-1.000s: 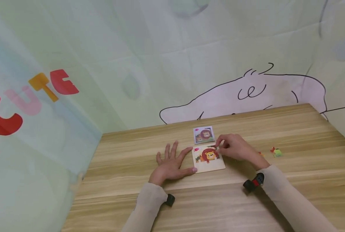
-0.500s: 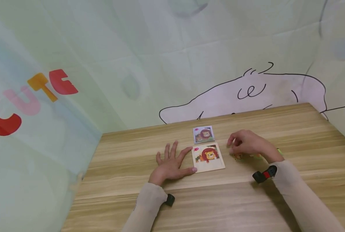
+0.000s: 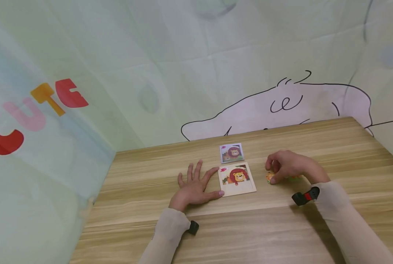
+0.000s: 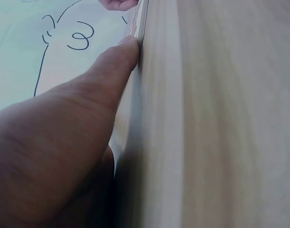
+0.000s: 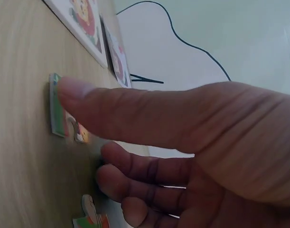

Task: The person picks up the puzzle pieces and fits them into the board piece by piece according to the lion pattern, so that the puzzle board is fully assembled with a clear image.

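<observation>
A square wooden puzzle board (image 3: 240, 189) with a partly filled lion picture lies on the table. My left hand (image 3: 194, 189) rests flat at its left side, fingers spread, with index finger and thumb touching the board's left corners. To the right of the board my right hand (image 3: 290, 165) pinches a small jigsaw piece (image 3: 269, 177) low over the table. In the right wrist view the thumb lies on this green-edged jigsaw piece (image 5: 57, 111); the index finger is mostly hidden behind the thumb, and the other fingers are curled. Another jigsaw piece (image 3: 294, 178) lies beneath the right hand.
A picture card (image 3: 232, 153) of the same lion lies just behind the board. The wooden table (image 3: 143, 176) meets a printed cloth backdrop (image 3: 183, 73) at its far edge. Another loose piece (image 5: 90, 216) shows below the fingers in the right wrist view.
My right hand has moved right, away from the board's upper right corner, to a loose jigsaw piece, and its thumb has come down on it. The left hand stays put.
</observation>
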`<state>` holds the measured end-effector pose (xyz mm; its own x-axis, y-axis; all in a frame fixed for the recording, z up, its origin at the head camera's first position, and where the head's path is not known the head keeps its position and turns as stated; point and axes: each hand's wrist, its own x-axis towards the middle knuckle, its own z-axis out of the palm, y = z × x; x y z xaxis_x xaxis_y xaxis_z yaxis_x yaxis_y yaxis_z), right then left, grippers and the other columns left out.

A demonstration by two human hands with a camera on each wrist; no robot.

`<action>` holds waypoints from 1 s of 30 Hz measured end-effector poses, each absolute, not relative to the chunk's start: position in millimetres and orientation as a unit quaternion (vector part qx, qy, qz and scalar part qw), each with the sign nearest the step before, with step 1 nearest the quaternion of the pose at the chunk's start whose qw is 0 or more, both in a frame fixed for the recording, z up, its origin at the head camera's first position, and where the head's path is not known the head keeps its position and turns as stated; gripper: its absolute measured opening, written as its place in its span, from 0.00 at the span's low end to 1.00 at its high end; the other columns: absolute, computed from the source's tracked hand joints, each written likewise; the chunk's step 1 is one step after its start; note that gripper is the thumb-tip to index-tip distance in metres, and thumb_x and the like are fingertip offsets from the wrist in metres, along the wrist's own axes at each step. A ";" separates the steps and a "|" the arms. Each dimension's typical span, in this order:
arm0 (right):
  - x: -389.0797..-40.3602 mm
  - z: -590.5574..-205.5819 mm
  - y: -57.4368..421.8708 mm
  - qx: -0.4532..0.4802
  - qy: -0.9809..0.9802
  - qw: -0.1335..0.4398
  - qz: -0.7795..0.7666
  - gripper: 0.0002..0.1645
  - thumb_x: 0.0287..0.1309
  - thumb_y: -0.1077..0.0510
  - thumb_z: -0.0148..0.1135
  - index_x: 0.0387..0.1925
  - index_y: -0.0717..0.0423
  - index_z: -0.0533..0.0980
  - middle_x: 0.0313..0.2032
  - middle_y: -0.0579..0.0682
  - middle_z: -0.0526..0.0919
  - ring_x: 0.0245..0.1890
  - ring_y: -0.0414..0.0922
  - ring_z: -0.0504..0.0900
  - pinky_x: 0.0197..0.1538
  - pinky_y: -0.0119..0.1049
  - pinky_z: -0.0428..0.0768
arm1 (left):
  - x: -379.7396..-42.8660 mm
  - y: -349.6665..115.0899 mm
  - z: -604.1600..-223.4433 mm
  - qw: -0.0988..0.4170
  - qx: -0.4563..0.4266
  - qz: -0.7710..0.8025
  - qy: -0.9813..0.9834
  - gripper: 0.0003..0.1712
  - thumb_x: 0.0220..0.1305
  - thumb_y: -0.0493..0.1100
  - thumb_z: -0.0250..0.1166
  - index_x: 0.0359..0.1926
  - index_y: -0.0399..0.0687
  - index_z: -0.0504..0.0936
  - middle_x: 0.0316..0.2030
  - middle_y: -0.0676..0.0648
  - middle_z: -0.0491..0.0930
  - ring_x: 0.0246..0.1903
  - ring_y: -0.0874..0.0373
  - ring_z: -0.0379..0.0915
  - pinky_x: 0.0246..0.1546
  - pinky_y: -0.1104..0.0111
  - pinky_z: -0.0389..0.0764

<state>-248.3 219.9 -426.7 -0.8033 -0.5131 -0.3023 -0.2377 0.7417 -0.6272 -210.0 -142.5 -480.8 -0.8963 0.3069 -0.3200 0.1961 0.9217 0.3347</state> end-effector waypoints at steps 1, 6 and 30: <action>-247.7 -426.2 219.0 -0.209 0.903 0.236 -0.290 0.23 0.51 0.57 0.85 0.43 0.56 0.80 0.33 0.49 0.79 0.34 0.44 0.75 0.39 0.36 0.73 | -210.0 -142.6 -480.9 0.186 0.130 0.148 0.962 0.53 0.63 0.84 0.58 0.84 0.89 0.46 0.88 0.47 0.21 0.87 0.34 0.15 0.75 0.20 0.27; -246.1 -425.7 215.1 -0.208 0.909 0.231 -0.276 0.22 0.51 0.58 0.85 0.41 0.56 0.79 0.33 0.50 0.77 0.35 0.45 0.74 0.37 0.36 0.72 | -210.3 -143.2 -481.8 0.186 0.129 0.147 0.963 0.54 0.63 0.84 0.58 0.84 0.89 0.46 0.88 0.47 0.22 0.86 0.34 0.15 0.75 0.20 0.27; -241.7 -416.9 201.6 -0.248 0.869 0.193 -0.382 0.07 0.64 0.58 0.76 0.40 0.56 0.85 0.32 0.46 0.85 0.35 0.42 0.79 0.39 0.30 0.78 | -210.2 -142.9 -481.4 0.186 0.131 0.147 0.963 0.53 0.63 0.84 0.58 0.84 0.89 0.46 0.88 0.47 0.21 0.86 0.34 0.14 0.75 0.20 0.27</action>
<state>-241.7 201.6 -416.9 -0.8025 -0.5784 -0.1466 -0.2829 0.5850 -0.7601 -210.2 -142.9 -481.4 -0.8964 0.3077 -0.3189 0.1984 0.9221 0.3322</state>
